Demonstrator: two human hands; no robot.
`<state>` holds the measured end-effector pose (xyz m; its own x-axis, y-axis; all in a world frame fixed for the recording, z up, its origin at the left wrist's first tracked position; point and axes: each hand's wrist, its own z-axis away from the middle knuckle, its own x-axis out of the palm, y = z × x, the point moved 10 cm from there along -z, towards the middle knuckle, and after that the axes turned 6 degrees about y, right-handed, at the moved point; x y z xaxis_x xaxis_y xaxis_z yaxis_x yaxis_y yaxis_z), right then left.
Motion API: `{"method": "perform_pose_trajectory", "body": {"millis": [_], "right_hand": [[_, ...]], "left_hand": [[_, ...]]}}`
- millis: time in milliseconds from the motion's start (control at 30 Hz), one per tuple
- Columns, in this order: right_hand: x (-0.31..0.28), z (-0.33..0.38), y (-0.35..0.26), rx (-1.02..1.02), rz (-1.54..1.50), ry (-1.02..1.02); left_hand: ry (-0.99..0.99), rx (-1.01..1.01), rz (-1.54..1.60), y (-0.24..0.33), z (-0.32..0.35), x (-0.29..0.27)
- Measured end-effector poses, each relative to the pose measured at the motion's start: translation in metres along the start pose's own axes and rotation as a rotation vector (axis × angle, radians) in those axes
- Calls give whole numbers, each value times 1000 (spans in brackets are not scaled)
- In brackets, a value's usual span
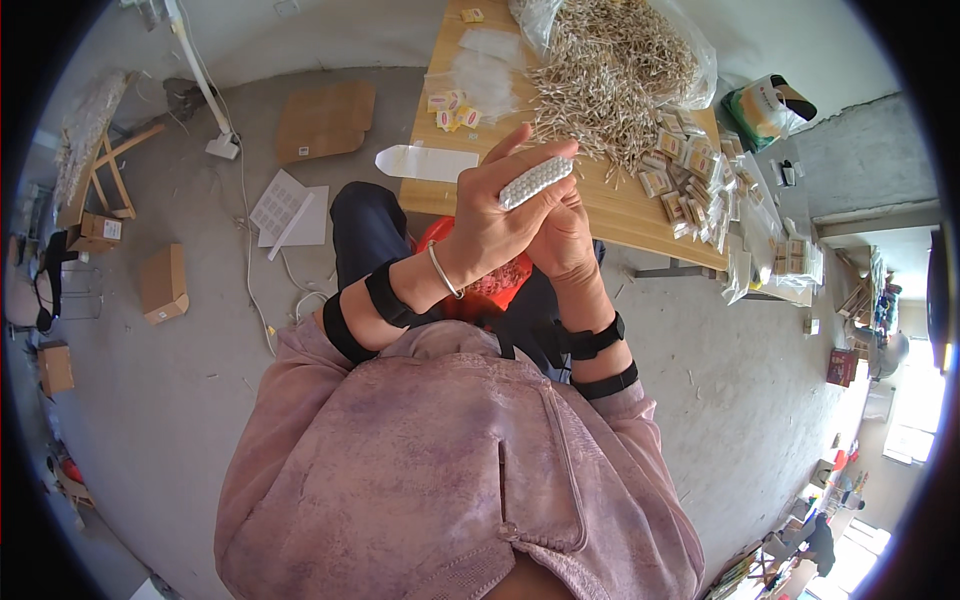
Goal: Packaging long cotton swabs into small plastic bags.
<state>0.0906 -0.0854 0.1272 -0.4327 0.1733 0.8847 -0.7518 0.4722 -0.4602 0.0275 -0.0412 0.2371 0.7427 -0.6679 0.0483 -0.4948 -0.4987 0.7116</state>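
Note:
My left hand [495,215] is raised in front of me, fingers curled around a tight bundle of small white-tipped sticks [535,182]. My right hand [562,235] sits just behind and below it, pressed against the left palm and cupping the same bundle. Both wrists wear black bands, and a thin silver bangle rings the left wrist. Beyond the hands a wooden table [610,215] carries a big heap of loose pale sticks [610,75] spilling from a clear plastic bag.
Several small filled packets [690,185] lie along the table's right side, and yellow labels [452,108] and empty clear bags [485,70] on its left. A red stool [495,285] is under me. Cardboard boxes [163,283], a flat cardboard sheet [323,120] and papers [290,208] lie on the concrete floor.

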Motion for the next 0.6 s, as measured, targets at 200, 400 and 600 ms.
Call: {"method": "perform_pose_trajectory", "body": {"millis": [200, 400, 600], "right_hand": [[6, 6, 2, 35, 120, -9], [0, 3, 1, 8, 153, 32], [-2, 3, 1, -26, 137, 39]], "left_hand": [[3, -196, 152, -12, 0, -2], [22, -339, 292, -21, 3, 0], [30, -350, 320, -18, 4, 0]]}}
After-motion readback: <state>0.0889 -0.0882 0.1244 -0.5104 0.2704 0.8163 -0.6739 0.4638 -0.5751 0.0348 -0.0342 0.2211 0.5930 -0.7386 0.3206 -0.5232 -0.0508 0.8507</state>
